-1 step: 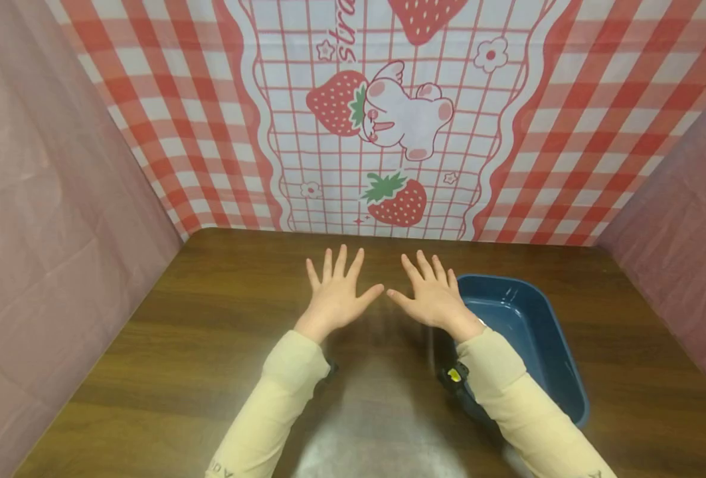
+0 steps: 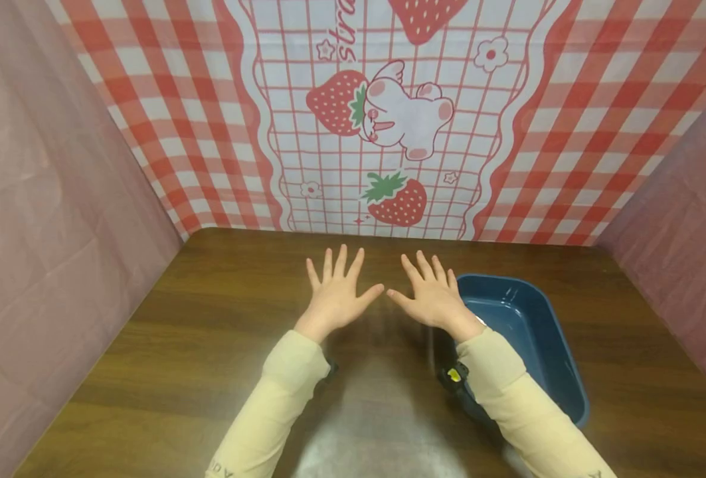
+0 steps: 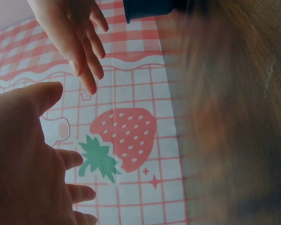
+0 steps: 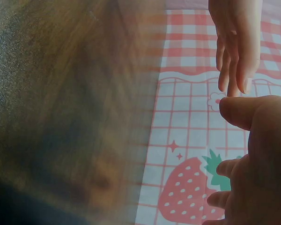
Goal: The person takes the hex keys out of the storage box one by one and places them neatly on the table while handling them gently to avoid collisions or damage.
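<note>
My left hand (image 2: 333, 299) is held over the wooden table (image 2: 197, 332), palm down, fingers straight and spread, holding nothing. Mirroring it on the right, my right hand (image 2: 435, 299) also has its fingers spread and grips nothing. The two thumbs point toward each other with a small gap between them. A blue plastic basin (image 2: 558, 338) stands on the table at the right; the right wrist and sleeve overlap its left side in the head view. In the left wrist view, part of the dark blue basin (image 3: 147, 9) shows at the top edge.
A red-and-white checked cloth (image 2: 412, 199) with strawberry prints hangs behind the table's far edge. Pink curtains (image 2: 48, 232) flank both sides. Each wrist carries a small dark device, and the right one (image 2: 453, 375) has a yellow mark.
</note>
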Tool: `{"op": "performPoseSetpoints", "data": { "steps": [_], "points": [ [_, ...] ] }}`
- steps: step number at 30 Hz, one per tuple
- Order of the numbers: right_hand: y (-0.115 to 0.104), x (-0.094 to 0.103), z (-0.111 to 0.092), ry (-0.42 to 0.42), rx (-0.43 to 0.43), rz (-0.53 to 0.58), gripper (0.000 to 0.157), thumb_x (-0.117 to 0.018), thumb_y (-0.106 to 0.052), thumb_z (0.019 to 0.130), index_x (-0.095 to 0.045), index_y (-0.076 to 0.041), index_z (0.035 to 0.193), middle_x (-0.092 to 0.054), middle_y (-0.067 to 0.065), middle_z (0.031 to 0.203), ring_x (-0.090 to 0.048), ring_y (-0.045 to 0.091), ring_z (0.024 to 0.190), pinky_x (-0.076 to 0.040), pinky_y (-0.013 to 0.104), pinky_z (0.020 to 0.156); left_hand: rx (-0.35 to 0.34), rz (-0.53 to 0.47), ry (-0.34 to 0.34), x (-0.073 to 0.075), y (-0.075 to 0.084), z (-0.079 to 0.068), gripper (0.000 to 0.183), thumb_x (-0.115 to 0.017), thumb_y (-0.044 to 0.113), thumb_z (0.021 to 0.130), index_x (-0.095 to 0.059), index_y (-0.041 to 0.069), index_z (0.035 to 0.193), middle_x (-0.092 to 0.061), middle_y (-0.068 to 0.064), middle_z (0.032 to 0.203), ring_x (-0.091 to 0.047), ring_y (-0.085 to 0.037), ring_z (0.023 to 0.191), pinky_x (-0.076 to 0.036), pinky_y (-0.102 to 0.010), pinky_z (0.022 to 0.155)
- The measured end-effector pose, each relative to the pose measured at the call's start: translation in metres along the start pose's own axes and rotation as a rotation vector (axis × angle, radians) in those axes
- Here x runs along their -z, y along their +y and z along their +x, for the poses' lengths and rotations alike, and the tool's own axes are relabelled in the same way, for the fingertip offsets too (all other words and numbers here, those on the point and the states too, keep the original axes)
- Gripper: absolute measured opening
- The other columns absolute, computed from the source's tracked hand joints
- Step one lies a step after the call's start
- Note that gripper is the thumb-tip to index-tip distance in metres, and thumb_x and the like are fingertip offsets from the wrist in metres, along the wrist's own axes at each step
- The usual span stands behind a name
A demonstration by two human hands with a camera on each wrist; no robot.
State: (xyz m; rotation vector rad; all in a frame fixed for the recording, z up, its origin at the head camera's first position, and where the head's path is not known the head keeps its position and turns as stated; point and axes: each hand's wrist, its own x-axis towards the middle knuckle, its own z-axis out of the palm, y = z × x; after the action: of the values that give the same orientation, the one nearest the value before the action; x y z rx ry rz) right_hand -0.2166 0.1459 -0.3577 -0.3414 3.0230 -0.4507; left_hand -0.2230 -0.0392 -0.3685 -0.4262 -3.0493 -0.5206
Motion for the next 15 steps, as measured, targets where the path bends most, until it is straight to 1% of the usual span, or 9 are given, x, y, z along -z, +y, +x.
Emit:
{"op": "performPoseSetpoints", "data": {
  "steps": [6,12,15],
  "points": [
    [-0.0018,0.0013,-0.0003,0.007,0.007,0.007,0.076,-0.042,-0.056,0.087,-0.014,-0.015,0.146,-0.006,0.017,0.152,0.000,0.042,0.137,-0.003,0.062,0.104,-0.011,-0.015,-0.001,0.0026,0.0007,-0.0021,0.078,-0.029,0.067,0.086,-0.007,0.023,0.147,0.003,-0.011,0.152,0.011,-0.036,0.137,0.016,-0.061,0.099],
    [-0.0055,0.0042,-0.0029,0.001,0.018,0.010,0.077,-0.041,-0.056,0.087,-0.013,-0.016,0.146,-0.004,0.015,0.152,0.001,0.041,0.137,-0.002,0.061,0.105,-0.001,-0.009,-0.003,0.0059,0.0011,-0.0057,0.078,-0.030,0.067,0.086,-0.008,0.023,0.147,0.002,-0.011,0.152,0.010,-0.036,0.137,0.017,-0.061,0.099],
    [-0.0052,0.0057,-0.0041,0.006,0.026,0.018,0.076,-0.041,-0.056,0.088,-0.013,-0.016,0.146,-0.004,0.016,0.152,0.000,0.041,0.137,-0.002,0.061,0.105,-0.010,-0.011,-0.004,0.0055,0.0026,-0.0063,0.078,-0.030,0.066,0.086,-0.008,0.023,0.147,0.001,-0.011,0.152,0.010,-0.037,0.137,0.017,-0.061,0.099]
  ]
}}
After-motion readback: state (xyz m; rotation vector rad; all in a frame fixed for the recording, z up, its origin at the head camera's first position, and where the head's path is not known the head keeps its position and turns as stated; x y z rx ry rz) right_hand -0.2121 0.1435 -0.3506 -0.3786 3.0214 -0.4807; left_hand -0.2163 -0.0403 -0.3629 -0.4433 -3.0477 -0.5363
